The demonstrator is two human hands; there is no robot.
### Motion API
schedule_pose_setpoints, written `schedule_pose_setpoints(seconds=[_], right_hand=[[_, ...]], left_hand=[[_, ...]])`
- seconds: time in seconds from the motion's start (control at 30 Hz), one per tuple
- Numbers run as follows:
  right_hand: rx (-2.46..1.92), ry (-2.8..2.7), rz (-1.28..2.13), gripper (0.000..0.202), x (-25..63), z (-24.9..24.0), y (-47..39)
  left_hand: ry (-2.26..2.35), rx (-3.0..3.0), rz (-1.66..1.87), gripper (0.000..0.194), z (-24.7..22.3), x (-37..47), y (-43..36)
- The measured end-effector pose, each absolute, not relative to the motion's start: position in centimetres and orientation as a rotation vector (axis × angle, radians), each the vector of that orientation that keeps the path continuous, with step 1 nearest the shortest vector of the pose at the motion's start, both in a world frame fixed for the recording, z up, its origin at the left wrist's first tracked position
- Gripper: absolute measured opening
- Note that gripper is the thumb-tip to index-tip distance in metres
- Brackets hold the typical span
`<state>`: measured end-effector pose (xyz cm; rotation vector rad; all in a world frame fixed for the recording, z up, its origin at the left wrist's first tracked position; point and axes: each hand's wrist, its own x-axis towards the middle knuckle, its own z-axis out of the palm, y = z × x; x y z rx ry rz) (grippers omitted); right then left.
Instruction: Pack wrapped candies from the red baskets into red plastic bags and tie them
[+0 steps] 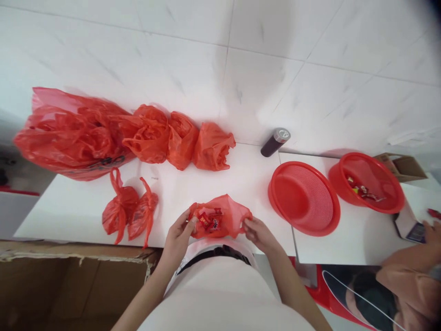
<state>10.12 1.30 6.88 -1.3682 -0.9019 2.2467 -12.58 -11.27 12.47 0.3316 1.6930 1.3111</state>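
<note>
A thin red plastic bag [232,212] is spread between my two hands at the front edge of the white table. Small red wrapped packets [215,222] show inside its mouth. My left hand [181,227] pinches the bag's left side, with its fingers partly covered by the plastic. On the opposite side, my right hand [257,231] has its fingers closed on the bag's rim. Two knotted red bags [120,207] lie to the left of my left hand.
Several filled red bags [181,140] line the wall beside a big red sack [76,138]. A dark bottle [274,142], a red basket [303,197] and a red basin [367,184] stand right. Another person's hand [432,232] is far right. A cardboard box [72,285] is lower left.
</note>
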Motion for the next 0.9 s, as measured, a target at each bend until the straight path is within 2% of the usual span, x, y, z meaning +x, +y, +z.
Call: schedule_pose_setpoints(seconds=[0.2,0.27,0.37,0.47,0.67,0.8,0.9], right_hand=[[-1.276,-1.187,1.885,0.024,13.0,14.6,3.6],[-1.331,-1.262,1.864,0.027,13.2,15.1,4.2],[-1.588,-1.503,1.699,0.038,12.6,14.7,4.6],[-1.682,-1.717,1.528,0.032,11.8,15.5,4.0],[-1.621,-1.762,1.564,0.021,11.0,18.9,2.6],[-1.534,-1.823,1.776,0.018,11.3,19.5,2.1],[-1.586,-1.831,1.672,0.018,11.6,19.1,2.2]], left_hand=[[1.686,0.283,1.512,0.046,16.1,-13.8,-12.3],[1.694,0.354,1.589,0.042,17.4,-13.9,-12.3],[1.778,0.428,1.447,0.044,18.0,-14.0,-12.2],[1.779,0.480,1.311,0.046,17.7,-13.9,-12.3],[1.783,0.602,1.227,0.050,18.5,-14.3,-12.8],[1.799,0.596,1.190,0.056,18.6,-15.2,-13.4],[1.838,0.664,1.088,0.051,18.2,-15.8,-14.1]])
